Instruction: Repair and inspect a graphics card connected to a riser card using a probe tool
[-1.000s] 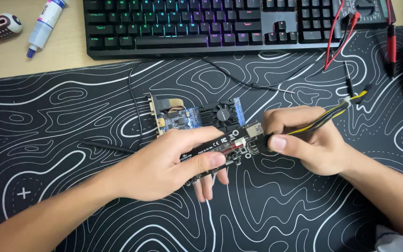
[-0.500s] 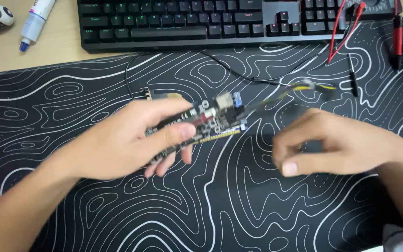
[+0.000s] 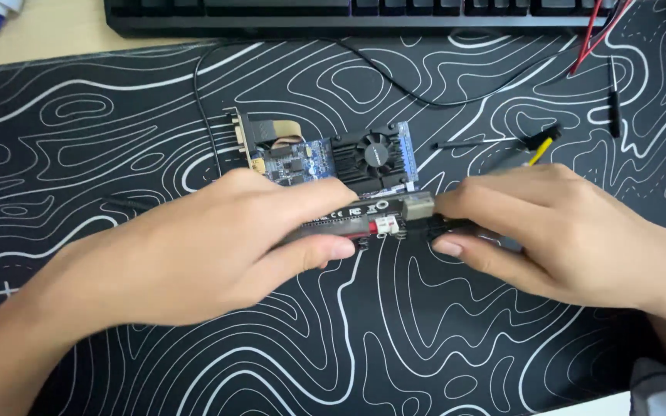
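Both hands have closed in: left hand clamps the card lengthwise, right hand pinching its right end.

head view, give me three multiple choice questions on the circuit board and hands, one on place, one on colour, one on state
1. Where does the circuit board lie?
A. on the patterned desk mat
B. on the keyboard
C. on the bare wood

2. What colour is the board's small fan?
A. white
B. black
C. red

3. What are the left hand and right hand doing?
A. resting flat, apart
B. typing
C. both gripping a dark slotted part

Answers: 1 A, mat lies under it; 2 B, fan and heatsink are black; 3 C, fingers close on both ends.
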